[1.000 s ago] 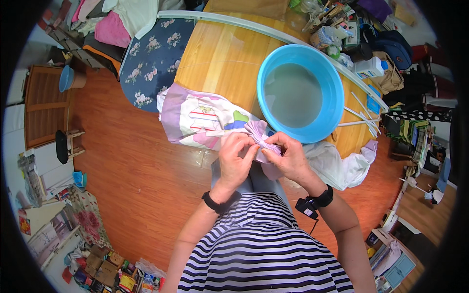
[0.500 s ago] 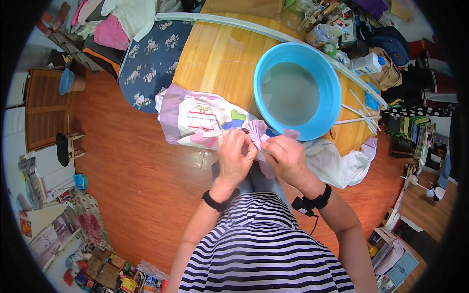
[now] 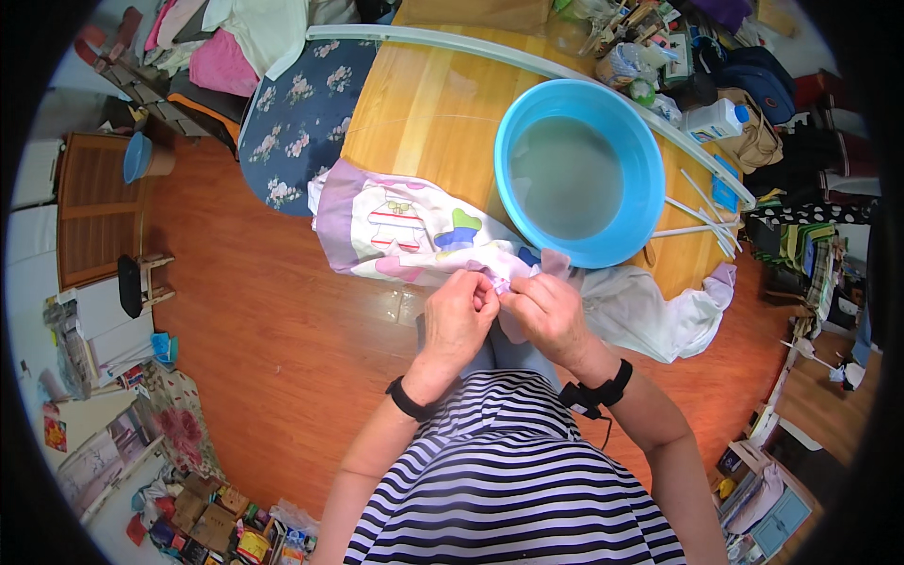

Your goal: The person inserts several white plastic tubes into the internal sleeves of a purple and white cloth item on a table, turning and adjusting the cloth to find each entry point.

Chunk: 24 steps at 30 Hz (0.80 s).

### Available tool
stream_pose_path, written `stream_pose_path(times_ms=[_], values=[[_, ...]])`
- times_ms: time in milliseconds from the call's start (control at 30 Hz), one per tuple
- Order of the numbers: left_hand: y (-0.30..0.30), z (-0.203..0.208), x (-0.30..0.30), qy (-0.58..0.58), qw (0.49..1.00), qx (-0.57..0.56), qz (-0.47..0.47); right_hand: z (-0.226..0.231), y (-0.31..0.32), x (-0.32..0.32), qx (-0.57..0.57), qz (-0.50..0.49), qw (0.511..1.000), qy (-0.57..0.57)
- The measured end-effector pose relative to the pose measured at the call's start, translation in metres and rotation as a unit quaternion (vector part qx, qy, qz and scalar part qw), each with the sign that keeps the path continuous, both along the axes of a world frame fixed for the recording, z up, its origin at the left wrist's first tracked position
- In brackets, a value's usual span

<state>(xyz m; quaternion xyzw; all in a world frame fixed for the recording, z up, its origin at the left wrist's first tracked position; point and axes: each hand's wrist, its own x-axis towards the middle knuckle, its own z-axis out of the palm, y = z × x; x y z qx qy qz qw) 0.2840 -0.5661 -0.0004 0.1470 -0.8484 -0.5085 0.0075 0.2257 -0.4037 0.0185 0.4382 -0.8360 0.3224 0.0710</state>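
Note:
Close together at the table's near edge, my left hand (image 3: 459, 315) and my right hand (image 3: 549, 315) both pinch a gathered bit of a white and lilac printed cloth (image 3: 405, 221). The pinched folds are small and partly covered by my fingers. To the left the cloth spreads over the table edge, showing a lilac border and cartoon figures. Its paler white part (image 3: 640, 315) hangs over the edge on the right. Just beyond my right hand stands a round blue basin (image 3: 504, 179) holding cloudy greyish water.
The wooden table (image 3: 424, 104) carries a long white strip (image 3: 443, 40) along its far side. Thin white sticks (image 3: 702, 226) and a white bottle with a blue cap (image 3: 713, 122) lie right of the basin. A flowered dark-blue board (image 3: 297, 122) is at the left.
The fan of lilac cloth that stood up between my fingers has gone down into a smaller bunch. Both hands stay pinched, and the view has shifted slightly.

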Motion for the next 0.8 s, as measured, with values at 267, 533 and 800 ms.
stream_pose_path(times_ms=[267, 533, 800], values=[[-0.004, -0.006, -0.001, -0.031, 0.999, 0.011, -0.001, -0.004, 0.01, 0.003, -0.024, 0.023, 0.999, -0.003], [-0.013, 0.0, -0.004, -0.025, 0.998, 0.047, -0.031, -0.002, 0.005, 0.005, -0.123, -0.177, 0.833, -0.509], [-0.024, -0.004, -0.033, 0.08, 0.974, 0.11, -0.183, 0.002, 0.014, -0.025, -0.109, -0.092, 0.788, -0.599]])
